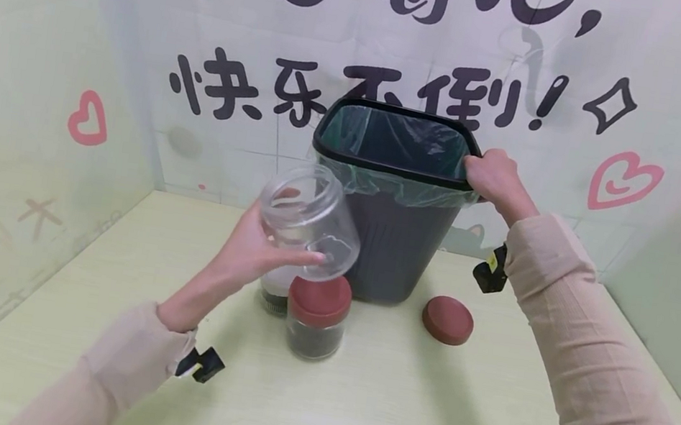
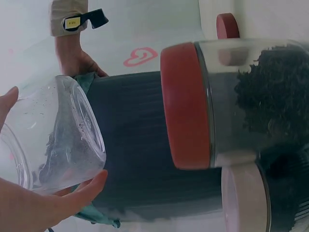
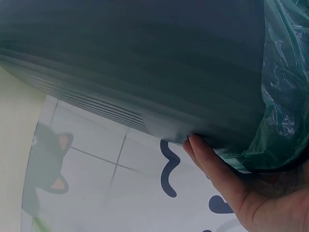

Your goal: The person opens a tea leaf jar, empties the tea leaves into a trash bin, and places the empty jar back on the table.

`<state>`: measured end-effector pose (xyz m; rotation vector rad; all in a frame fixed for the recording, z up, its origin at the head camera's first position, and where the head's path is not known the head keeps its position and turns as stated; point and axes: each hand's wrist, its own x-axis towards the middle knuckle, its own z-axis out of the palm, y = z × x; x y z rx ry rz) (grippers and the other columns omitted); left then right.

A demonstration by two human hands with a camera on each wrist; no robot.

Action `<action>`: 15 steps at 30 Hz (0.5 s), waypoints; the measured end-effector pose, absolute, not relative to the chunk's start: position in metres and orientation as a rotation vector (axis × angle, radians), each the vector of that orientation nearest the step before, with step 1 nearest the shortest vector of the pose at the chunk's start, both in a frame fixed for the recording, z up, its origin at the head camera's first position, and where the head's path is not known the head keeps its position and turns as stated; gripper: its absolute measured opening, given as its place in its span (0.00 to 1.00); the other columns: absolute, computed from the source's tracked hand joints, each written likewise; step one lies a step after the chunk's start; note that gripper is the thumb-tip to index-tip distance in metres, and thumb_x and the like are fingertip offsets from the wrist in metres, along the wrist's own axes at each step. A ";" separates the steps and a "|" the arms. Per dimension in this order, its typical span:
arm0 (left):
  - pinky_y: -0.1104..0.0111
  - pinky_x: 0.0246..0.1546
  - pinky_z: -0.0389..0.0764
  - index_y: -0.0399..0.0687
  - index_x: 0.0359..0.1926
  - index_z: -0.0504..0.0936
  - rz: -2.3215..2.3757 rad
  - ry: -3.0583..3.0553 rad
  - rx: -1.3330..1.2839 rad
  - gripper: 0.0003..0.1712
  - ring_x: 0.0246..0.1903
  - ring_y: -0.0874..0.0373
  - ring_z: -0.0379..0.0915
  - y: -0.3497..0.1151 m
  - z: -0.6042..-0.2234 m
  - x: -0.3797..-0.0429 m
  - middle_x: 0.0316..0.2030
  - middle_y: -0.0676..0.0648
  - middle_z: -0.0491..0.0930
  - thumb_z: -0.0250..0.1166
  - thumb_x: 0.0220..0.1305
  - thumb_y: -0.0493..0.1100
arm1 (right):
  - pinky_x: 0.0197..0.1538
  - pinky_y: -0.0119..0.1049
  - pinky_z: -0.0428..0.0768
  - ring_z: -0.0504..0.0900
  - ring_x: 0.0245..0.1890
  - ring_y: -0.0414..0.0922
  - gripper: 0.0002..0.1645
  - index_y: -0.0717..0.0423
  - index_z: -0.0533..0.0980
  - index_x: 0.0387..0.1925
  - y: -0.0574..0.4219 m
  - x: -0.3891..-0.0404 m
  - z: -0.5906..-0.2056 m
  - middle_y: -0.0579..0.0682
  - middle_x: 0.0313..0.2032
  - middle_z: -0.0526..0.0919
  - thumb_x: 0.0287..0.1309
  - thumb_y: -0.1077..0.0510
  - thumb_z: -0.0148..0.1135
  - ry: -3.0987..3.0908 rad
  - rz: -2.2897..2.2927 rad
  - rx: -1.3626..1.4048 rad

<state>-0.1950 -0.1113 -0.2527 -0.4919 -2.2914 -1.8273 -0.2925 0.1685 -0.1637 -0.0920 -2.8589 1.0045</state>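
My left hand (image 1: 244,250) grips a clear jar (image 1: 335,237) without a lid. The jar is tilted above the table, its mouth toward the upper left in the head view, with faint specks inside in the left wrist view. At the right end of the rim, my right hand (image 1: 497,178) holds a dark trash bin (image 1: 404,243), thumb over the edge and fingers under it in the right wrist view. A greenish clear bag (image 3: 285,106) lines the bin and folds over its rim. Below the held jar stands a red-lidded jar (image 1: 319,304) with dark, leafy contents.
Behind the red-lidded jar is a jar with a pale lid (image 2: 246,198), partly hidden. A loose red lid (image 1: 448,320) lies on the table (image 1: 366,405) right of the bin. A printed cloth wall (image 1: 224,160) stands close behind the bin, with side walls left and right.
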 end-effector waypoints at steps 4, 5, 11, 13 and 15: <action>0.59 0.52 0.69 0.48 0.62 0.56 -1.866 -2.301 -0.552 0.53 0.53 0.51 0.65 -0.093 -0.258 -0.193 0.55 0.45 0.66 0.75 0.33 0.34 | 0.23 0.32 0.77 0.72 0.32 0.51 0.23 0.71 0.64 0.44 0.169 -0.293 -0.165 0.61 0.40 0.67 0.59 0.55 0.34 -2.853 1.000 -0.089; 0.60 0.51 0.70 0.48 0.62 0.56 -1.886 -2.294 -0.573 0.54 0.52 0.51 0.66 -0.088 -0.260 -0.193 0.55 0.45 0.67 0.75 0.32 0.34 | 0.23 0.32 0.77 0.72 0.32 0.50 0.23 0.71 0.64 0.44 0.169 -0.293 -0.165 0.61 0.40 0.67 0.59 0.55 0.34 -2.853 0.996 -0.087; 0.65 0.52 0.70 0.45 0.59 0.58 -1.912 -2.303 -0.664 0.53 0.51 0.55 0.68 -0.054 -0.270 -0.191 0.53 0.47 0.70 0.77 0.29 0.36 | 0.21 0.30 0.76 0.72 0.27 0.48 0.23 0.71 0.65 0.43 0.170 -0.293 -0.165 0.62 0.40 0.68 0.60 0.55 0.34 -2.848 0.976 -0.083; 0.64 0.52 0.68 0.47 0.58 0.59 -1.867 -2.326 -0.677 0.53 0.50 0.57 0.68 -0.044 -0.274 -0.189 0.52 0.49 0.71 0.78 0.28 0.38 | 0.20 0.30 0.76 0.72 0.24 0.46 0.23 0.72 0.65 0.43 0.170 -0.294 -0.165 0.64 0.41 0.68 0.59 0.55 0.34 -2.852 0.965 -0.082; 0.64 0.51 0.68 0.48 0.57 0.61 -1.814 -2.344 -0.686 0.52 0.49 0.59 0.69 -0.035 -0.277 -0.186 0.50 0.50 0.72 0.79 0.27 0.40 | 0.19 0.30 0.76 0.72 0.21 0.44 0.23 0.73 0.65 0.43 0.170 -0.294 -0.165 0.66 0.43 0.69 0.58 0.56 0.33 -2.857 0.953 -0.079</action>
